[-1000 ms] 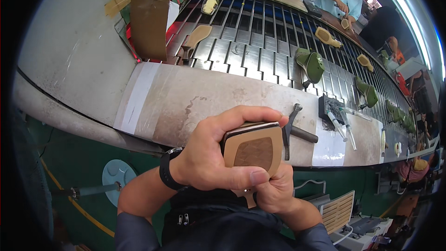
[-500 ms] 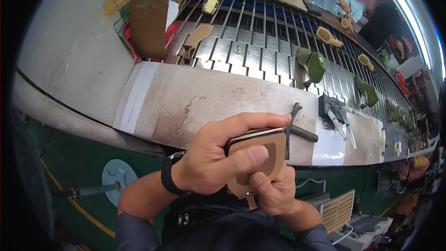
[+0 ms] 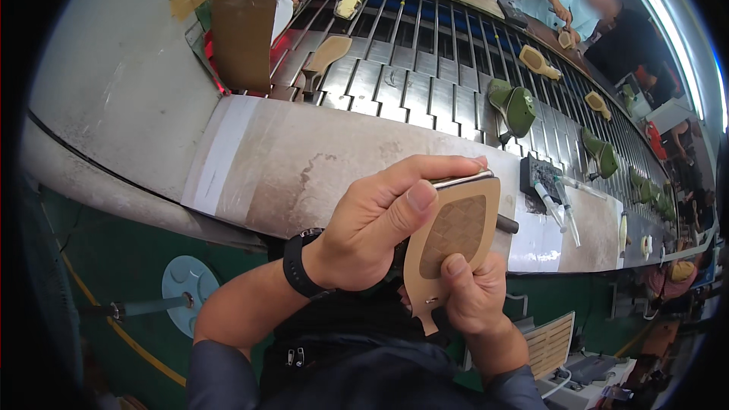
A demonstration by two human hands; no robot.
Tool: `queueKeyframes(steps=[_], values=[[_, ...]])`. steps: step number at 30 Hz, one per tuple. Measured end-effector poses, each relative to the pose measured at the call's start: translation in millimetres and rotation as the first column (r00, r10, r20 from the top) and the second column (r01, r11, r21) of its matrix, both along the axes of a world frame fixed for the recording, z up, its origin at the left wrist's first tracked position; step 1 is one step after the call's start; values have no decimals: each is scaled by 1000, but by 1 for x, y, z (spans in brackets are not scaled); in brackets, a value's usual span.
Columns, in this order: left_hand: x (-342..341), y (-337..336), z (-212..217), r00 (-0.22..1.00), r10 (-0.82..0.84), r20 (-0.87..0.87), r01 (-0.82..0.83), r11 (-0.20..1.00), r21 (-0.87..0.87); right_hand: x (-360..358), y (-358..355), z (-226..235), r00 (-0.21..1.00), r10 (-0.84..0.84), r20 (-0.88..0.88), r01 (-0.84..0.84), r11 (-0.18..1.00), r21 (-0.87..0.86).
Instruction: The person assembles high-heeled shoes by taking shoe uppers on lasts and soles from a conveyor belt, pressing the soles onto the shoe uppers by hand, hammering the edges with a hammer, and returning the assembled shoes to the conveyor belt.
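Beside slatted conveyor (image 3: 425, 91), worn workbench (image 3: 304, 167)

Shoe sole turned upright in both hands

Tipped from lying square and flat to standing narrow-end-down, quilted tan shoe sole (image 3: 453, 239) now facing up; left hand (image 3: 372, 231) slid to its left edge, right hand (image 3: 472, 296) thumb pressed on its face.

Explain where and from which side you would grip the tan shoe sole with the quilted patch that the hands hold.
Grip the tan shoe sole by its wide forepart edges, as the left hand does, coming from the left. The narrow heel end points down at the right hand, probably too slim to pinch steadily.
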State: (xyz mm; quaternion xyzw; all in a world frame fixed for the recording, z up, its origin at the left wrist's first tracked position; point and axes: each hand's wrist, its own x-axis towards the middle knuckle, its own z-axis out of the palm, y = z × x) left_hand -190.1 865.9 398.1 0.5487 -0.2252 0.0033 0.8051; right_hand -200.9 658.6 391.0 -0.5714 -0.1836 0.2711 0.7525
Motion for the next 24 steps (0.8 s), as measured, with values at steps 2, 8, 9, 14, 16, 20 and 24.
queueKeyframes(steps=[2, 8, 9, 14, 16, 20, 24], values=[[3, 1, 2, 1000, 1, 10, -1, 1000, 19, 3, 2, -6, 996, -22, 84, 28, 997, -73], [30, 7, -4, 991, -62, -121, 43, 986, -158, 34, 4, 2, 999, -41, 35, 45, 993, -106], [34, 8, -4, 990, -68, -125, 46, 985, -167, 36, 3, 4, 999, -45, 31, 48, 992, -114], [46, 6, -4, 997, -46, -56, 41, 995, -87, 44, 3, 3, 998, -58, 17, 59, 998, -38], [47, 6, -5, 997, -55, -57, 50, 995, -82, 45, 5, 1, 995, -66, 71, 71, 995, -65], [44, 8, -5, 1000, 9, 21, -9, 1000, 14, 44, 8, 4, 994, -96, 47, 97, 995, -25], [40, 15, -4, 997, 2, 72, -5, 999, 47, 43, 11, 10, 993, -113, 32, 114, 993, -24]])
